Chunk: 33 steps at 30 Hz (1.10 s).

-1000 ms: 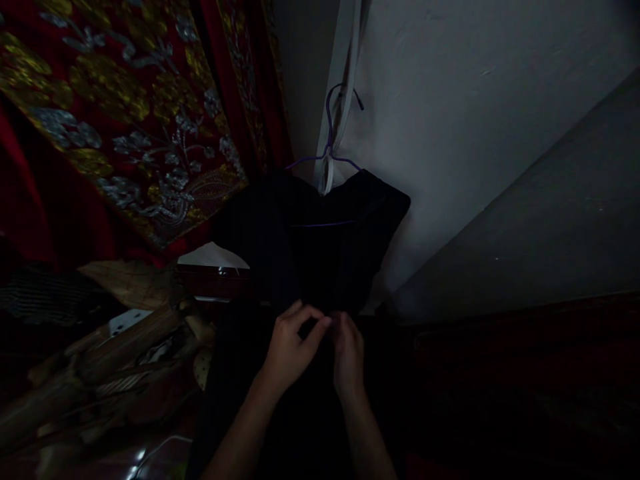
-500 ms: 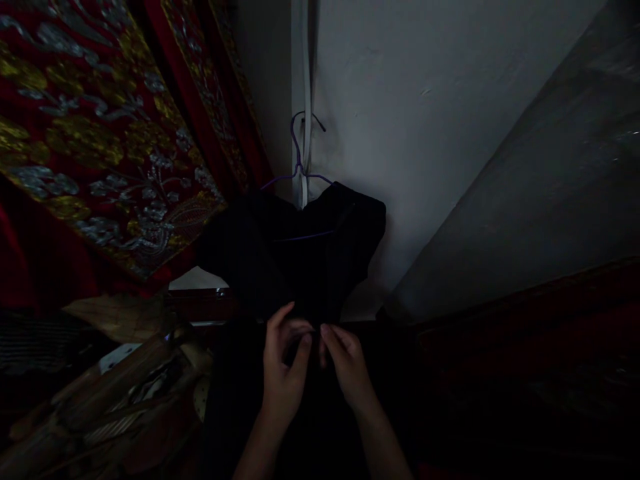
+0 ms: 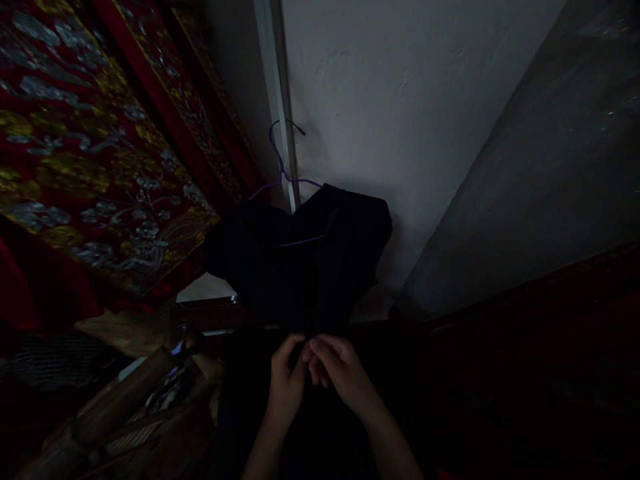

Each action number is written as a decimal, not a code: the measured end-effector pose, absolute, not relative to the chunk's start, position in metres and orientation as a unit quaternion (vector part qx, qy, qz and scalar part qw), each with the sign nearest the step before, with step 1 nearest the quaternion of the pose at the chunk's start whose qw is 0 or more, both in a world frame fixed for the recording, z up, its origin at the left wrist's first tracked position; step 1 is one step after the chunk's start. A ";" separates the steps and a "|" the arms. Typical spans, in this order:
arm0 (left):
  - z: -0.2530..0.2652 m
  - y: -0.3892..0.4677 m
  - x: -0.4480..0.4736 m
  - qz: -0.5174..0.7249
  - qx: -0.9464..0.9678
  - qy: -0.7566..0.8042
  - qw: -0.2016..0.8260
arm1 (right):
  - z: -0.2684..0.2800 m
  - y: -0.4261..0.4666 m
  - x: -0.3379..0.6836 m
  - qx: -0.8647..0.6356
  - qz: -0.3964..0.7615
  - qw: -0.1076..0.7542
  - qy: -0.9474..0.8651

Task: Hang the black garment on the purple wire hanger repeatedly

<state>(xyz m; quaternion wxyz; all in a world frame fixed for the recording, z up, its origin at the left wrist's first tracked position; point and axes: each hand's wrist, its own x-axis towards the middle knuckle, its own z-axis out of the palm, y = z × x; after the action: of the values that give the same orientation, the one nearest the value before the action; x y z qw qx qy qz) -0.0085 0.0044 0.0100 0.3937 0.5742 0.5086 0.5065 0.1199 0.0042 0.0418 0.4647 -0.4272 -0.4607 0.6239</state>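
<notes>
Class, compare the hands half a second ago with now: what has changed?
The left hand and right hand have drawn together, their fingers now meeting; whether they pinch anything is too dark to tell. The dark garment still hangs on the purple hanger.

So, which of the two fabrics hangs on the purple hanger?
The dark garment, nearest the left hand and right hand. The other, the red cloth at picture left, has gold and silver embroidery.

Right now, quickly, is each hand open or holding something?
Left hand: curled at the dark garment; grip cannot be told.
Right hand: pinched closed; on what, too dark to tell.
</notes>
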 end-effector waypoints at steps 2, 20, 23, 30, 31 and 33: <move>0.012 0.005 -0.009 0.499 0.585 0.513 0.381 | 0.043 0.005 0.122 -0.421 0.637 0.459 -0.454; -0.034 0.039 -0.020 0.468 0.632 0.488 0.379 | 0.207 0.144 0.113 -0.388 0.504 0.596 -0.491; -0.005 0.054 -0.035 0.449 0.662 0.458 0.386 | 0.198 0.127 0.112 -0.382 0.473 0.583 -0.539; 0.143 0.093 -0.038 0.584 0.712 0.337 0.198 | 0.195 0.101 0.133 -0.397 0.415 0.568 -0.589; 0.161 0.099 -0.035 0.590 0.721 0.322 0.170 | 0.198 0.100 0.135 -0.392 0.407 0.564 -0.603; 0.186 0.107 -0.029 0.574 0.749 0.311 0.115 | 0.203 0.098 0.137 -0.381 0.385 0.560 -0.627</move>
<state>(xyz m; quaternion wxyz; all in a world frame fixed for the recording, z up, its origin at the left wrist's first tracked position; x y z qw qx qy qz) -0.0286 0.1074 0.1859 0.1155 0.7489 0.3111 0.5736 0.1370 0.0984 0.2035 0.5603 -0.3806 -0.6266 0.3855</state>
